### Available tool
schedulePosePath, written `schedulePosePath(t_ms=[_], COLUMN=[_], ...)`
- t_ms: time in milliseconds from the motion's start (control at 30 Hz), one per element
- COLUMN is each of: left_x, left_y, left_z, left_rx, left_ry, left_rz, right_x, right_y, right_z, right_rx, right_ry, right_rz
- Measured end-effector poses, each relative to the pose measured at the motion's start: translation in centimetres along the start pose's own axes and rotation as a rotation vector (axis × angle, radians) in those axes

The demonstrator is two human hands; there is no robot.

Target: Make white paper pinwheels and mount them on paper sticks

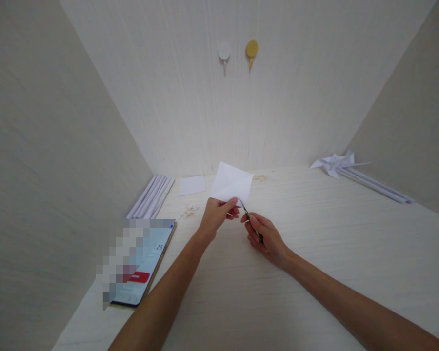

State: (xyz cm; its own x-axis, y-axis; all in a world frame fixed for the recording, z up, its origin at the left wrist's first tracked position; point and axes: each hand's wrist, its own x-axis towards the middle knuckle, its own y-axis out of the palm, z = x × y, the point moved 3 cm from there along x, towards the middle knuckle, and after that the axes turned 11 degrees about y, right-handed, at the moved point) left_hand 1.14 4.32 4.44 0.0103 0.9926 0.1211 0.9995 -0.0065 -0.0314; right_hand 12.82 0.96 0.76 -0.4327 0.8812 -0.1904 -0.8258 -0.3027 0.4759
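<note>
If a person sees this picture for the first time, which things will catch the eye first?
First the white paper square, held up at its lower edge by the left hand in the middle, with small scissors in the right hand at its corner. Then the phone lying at lower left, and the paper pinwheel at far right.

A single head-worn camera looks forward and down from close above the pale worktop [314, 273], facing the back wall [241, 107], with side walls framing both edges.
</note>
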Motion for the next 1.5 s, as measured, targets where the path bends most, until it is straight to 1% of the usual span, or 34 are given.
schedulePosePath(t_ms=[733, 833, 933, 1133, 1367, 1500], left_x=[-0.02, -0.03, -0.01, 0.09, 0.03, -0.12], left_y=[0.02, 0.0, -0.12, -0.35, -0.24, 0.06], left_z=[0.01, -0.1, -0.27, -0.36, -0.29, -0.24], left_rx=[0.013, 0.031, 0.029, -0.078, -0.075, -0.062], left_ry=[-0.003, 0.019, 0.053, 0.067, 0.038, 0.021], left_rz=[0.014, -0.01, -0.062, -0.142, -0.134, -0.11], right_x=[0.14, 0.05, -0.05, -0.03, -0.06, -0.06], right_y=[-0.07, -0.03, 0.02, -0.02, -0.02, 0.01], right_z=[-0.02, 0.01, 0.06, -0.02, -0.08, 0.06], right_rx=[-0.021, -0.021, -0.022, -0.036, -0.026, -0.012], right_ry=[-0.007, -0.003, -0.008, -0.008, -0.015, -0.015], right_rz=[0.003, -0.003, -0.007, -0.015, 0.0, -0.006])
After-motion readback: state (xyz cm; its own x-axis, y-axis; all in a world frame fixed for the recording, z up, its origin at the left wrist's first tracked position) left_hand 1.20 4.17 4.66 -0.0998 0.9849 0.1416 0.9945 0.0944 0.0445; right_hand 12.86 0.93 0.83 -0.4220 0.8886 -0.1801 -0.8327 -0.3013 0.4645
